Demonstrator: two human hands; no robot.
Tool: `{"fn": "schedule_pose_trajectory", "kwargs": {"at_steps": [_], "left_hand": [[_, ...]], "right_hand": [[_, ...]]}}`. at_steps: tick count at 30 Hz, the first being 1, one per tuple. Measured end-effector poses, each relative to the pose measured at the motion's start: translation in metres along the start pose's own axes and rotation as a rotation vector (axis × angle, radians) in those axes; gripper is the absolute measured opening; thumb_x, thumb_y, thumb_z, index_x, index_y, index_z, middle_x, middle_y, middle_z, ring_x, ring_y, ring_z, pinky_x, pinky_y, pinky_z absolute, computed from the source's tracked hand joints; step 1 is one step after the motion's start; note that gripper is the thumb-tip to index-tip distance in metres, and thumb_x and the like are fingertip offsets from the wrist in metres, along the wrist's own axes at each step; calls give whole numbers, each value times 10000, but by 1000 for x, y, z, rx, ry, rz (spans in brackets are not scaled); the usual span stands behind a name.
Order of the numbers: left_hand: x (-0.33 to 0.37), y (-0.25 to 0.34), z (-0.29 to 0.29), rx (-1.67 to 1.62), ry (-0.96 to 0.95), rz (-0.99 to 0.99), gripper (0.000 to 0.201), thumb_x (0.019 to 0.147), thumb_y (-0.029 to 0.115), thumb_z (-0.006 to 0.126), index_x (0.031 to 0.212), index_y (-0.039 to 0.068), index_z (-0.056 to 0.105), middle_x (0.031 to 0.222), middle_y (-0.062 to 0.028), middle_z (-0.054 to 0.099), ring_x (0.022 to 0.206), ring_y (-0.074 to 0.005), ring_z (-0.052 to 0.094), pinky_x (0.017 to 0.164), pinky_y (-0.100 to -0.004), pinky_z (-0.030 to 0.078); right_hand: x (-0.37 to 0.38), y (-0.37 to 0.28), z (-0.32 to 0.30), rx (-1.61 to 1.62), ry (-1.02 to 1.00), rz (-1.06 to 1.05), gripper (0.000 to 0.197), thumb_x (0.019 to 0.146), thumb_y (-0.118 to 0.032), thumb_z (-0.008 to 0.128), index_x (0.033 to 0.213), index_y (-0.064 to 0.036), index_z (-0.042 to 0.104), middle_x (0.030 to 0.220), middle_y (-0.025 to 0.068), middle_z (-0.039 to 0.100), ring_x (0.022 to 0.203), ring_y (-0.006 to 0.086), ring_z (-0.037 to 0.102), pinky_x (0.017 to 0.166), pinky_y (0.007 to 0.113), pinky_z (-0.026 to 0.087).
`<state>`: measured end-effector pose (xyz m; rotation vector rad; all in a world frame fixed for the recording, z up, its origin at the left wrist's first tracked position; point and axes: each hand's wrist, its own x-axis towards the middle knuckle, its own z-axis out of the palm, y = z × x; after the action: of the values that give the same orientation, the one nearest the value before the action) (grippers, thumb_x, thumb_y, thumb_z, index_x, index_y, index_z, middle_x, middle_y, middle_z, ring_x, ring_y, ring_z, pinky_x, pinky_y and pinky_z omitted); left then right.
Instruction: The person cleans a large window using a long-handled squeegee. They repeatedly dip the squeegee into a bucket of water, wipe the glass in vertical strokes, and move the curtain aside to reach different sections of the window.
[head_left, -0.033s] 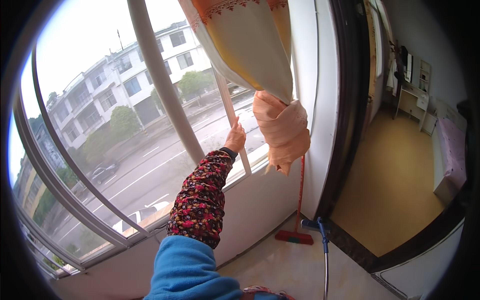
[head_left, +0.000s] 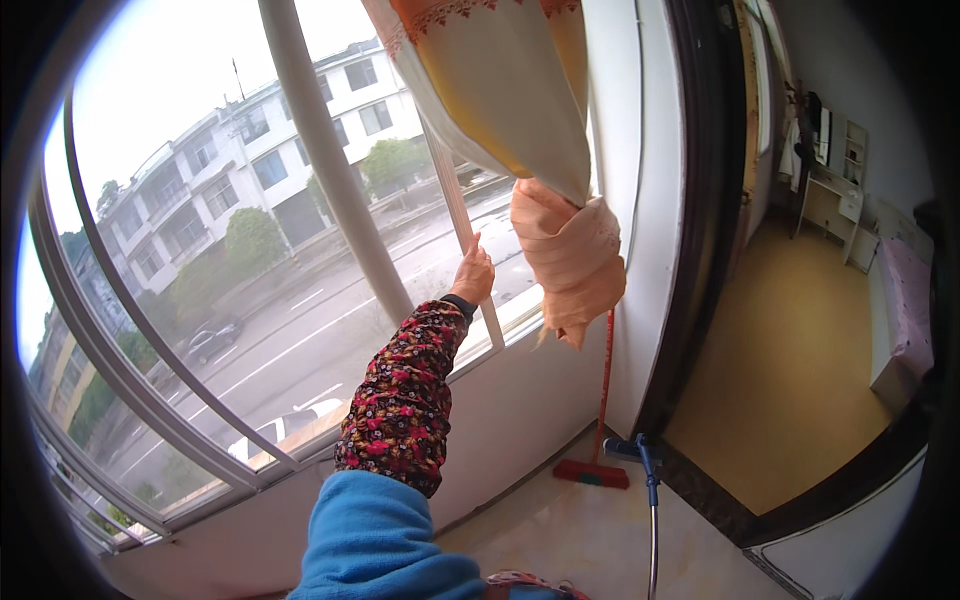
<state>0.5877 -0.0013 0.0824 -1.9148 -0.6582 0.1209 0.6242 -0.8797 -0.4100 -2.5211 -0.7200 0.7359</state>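
Reaching forward at the window, my left hand (head_left: 474,272) is on the upright edge of a light-coloured window frame (head_left: 448,195). One finger points up along the frame; the others bend at its edge and are partly hidden. A floral oversleeve covers the forearm above a blue sleeve. To the right of the hand, apart from it, hangs a white and yellow curtain (head_left: 520,100), its lower end bundled in a peach-coloured cloth wrap (head_left: 568,245). My right hand is out of sight.
A red broom (head_left: 592,473) leans in the corner below the curtain. Beside it stands a blue-headed mop (head_left: 648,465) with a metal pole. A dark door frame (head_left: 700,230) opens onto a room with a desk (head_left: 832,196) and a bed (head_left: 905,310). Thick grey window posts (head_left: 335,150) rise at the left.
The view has shifted very slightly, so the curtain and doorway sit a little farther right. My left hand stays at the window frame.
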Motion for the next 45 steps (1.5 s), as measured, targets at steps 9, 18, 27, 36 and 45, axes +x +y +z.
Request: {"fn": "schedule_pose_trajectory", "kwargs": {"at_steps": [9, 18, 27, 36, 45], "left_hand": [[-126, -30, 23, -252, -282, -11, 465, 845, 458, 524, 823, 39, 724, 874, -117, 677, 997, -292, 580, 1131, -498, 127], [-147, -31, 4, -189, -82, -54, 294, 803, 268, 538, 846, 37, 715, 937, -164, 665, 1098, -296, 536, 1096, -479, 206], [-112, 58, -179, -993, 30, 576, 215, 864, 317, 582, 861, 125, 676, 881, -82, 660, 810, -262, 622, 659, -410, 487], [-12, 19, -161, -367, -106, 194, 264, 827, 321, 569, 930, 103, 678, 998, -66, 630, 1021, -208, 550, 937, -407, 348], [-123, -25, -129, -591, 169, -2, 245, 716, 133, 581, 940, 38, 611, 612, -62, 600, 575, -205, 612, 572, -328, 480]], "right_hand": [[14, 12, 11, -2, -90, -133, 464, 851, -447, 555, 679, -16, 568, 693, 216, 584, 685, 414, 556, 620, 489, 434], [25, -34, -64, 103, -152, 13, 321, 794, -298, 591, 669, -3, 581, 563, 127, 541, 544, 198, 524, 520, 409, 404], [-37, -53, -53, 396, -87, 278, 391, 756, -286, 643, 580, 34, 504, 495, 139, 472, 471, 192, 468, 495, 383, 380], [38, -154, -138, 735, -407, 241, 318, 827, -289, 609, 648, -32, 560, 502, 6, 487, 395, 94, 426, 384, 265, 342], [168, -284, -160, 477, 127, -231, 309, 832, -272, 653, 720, -8, 537, 534, 72, 510, 498, 141, 494, 481, 322, 408]]}}
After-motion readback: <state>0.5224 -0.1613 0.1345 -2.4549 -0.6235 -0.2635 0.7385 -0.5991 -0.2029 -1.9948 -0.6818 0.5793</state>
